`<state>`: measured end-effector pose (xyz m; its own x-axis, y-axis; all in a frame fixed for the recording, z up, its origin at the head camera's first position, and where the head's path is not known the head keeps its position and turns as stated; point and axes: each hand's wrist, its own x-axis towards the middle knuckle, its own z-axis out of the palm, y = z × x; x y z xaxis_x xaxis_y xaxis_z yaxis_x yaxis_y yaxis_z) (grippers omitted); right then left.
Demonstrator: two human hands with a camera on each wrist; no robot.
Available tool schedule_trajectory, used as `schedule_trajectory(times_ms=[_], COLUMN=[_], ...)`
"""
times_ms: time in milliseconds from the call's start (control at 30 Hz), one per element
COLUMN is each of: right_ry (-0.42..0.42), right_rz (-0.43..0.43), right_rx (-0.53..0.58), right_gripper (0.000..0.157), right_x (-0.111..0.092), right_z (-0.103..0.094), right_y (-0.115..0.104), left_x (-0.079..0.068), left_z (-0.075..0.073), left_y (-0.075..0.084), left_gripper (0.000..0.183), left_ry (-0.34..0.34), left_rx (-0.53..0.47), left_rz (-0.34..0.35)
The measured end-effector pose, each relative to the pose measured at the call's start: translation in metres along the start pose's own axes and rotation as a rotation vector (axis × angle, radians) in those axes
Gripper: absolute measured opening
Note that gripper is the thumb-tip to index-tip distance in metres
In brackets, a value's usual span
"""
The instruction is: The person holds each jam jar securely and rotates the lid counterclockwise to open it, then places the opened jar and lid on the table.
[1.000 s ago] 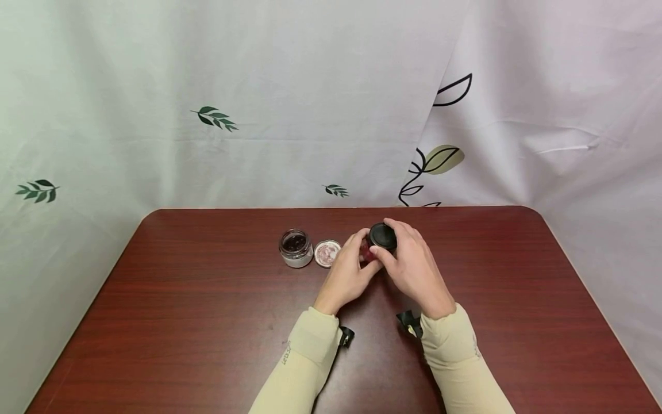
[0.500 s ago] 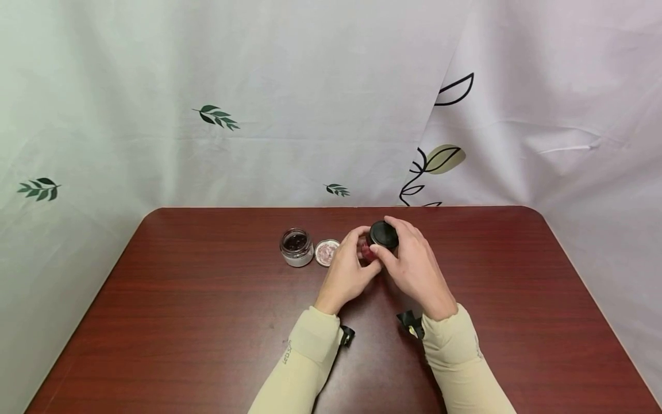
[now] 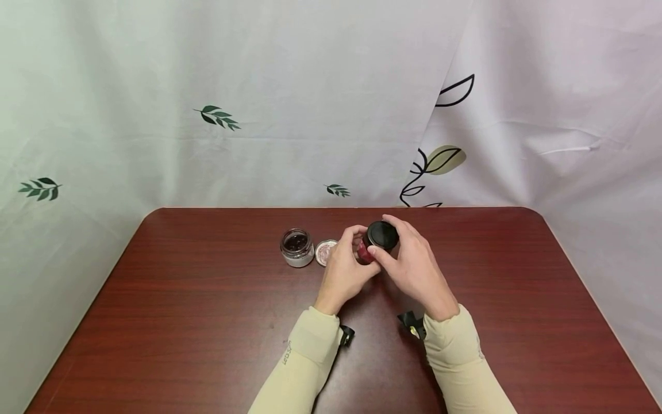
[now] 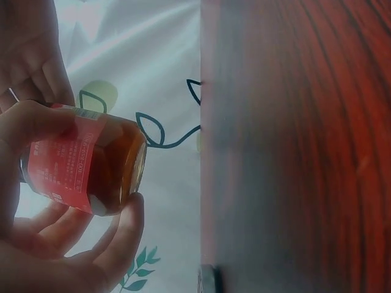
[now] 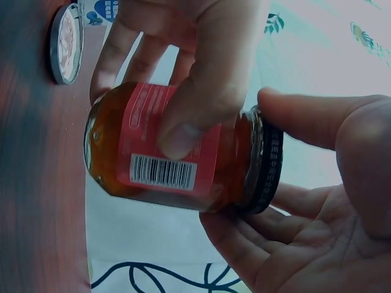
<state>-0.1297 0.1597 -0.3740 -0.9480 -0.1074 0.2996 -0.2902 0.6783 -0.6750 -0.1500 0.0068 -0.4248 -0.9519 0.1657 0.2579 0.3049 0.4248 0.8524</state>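
Observation:
Both hands are on one glass jar (image 5: 232, 146) with amber-brown contents, a red label and a barcode. My left hand (image 3: 345, 270) grips the jar's body, thumb over the label. Around the black lid (image 3: 383, 235) curl the thumb and fingers of my right hand (image 3: 416, 267). In the left wrist view the jar's base (image 4: 135, 165) is held clear above the table, and the lid end is mostly hidden by fingers. Left of the hands stands an uncapped jar (image 3: 297, 248) of dark jam. A loose lid (image 3: 325, 252) lies beside it, its smeared inner side facing up.
The reddish-brown wooden table (image 3: 196, 310) extends to both sides, its far edge close behind the jars. A pale curtain (image 3: 289, 103) with leaf prints hangs just beyond that edge. Dark wrist mounts (image 3: 411, 325) show under the sleeves.
The held jar has tilted slightly, and its black lid now faces a little more toward the head camera. Both hands keep their hold; the uncapped jar and loose lid stay put.

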Motion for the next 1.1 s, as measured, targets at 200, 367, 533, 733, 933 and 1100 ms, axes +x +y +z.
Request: schedule_trajectory(times_ms=[200, 367, 533, 733, 933, 1100], right_ry=[0.018, 0.043, 0.074, 0.119, 0.123, 0.120], right_rz=[-0.002, 0.003, 0.014, 0.032, 0.043, 0.035], right_rx=[0.008, 0.006, 0.006, -0.019, -0.020, -0.010], right_gripper=[0.065, 0.066, 0.065, 0.058, 0.057, 0.058], right_x=[0.0003, 0.0008, 0.0003, -0.0005, -0.0004, 0.0003], right_z=[0.0003, 0.0016, 0.0038, 0.0047, 0.0046, 0.0053], right_y=[0.0018, 0.0007, -0.0010, -0.0013, -0.0019, -0.0016], left_x=[-0.0009, -0.0016, -0.0024, -0.0014, -0.0015, -0.0019], left_z=[-0.0003, -0.0004, -0.0002, 0.0032, 0.0039, 0.0029], left_y=[0.0009, 0.0030, 0.0053, 0.0051, 0.0043, 0.0034], left_gripper=[0.058, 0.059, 0.058, 0.059, 0.059, 0.059], left_ry=[0.031, 0.078, 0.107, 0.109, 0.114, 0.123], left_rx=[0.034, 0.124, 0.166, 0.197, 0.201, 0.205], left_rz=[-0.002, 0.026, 0.045, 0.068, 0.079, 0.088])
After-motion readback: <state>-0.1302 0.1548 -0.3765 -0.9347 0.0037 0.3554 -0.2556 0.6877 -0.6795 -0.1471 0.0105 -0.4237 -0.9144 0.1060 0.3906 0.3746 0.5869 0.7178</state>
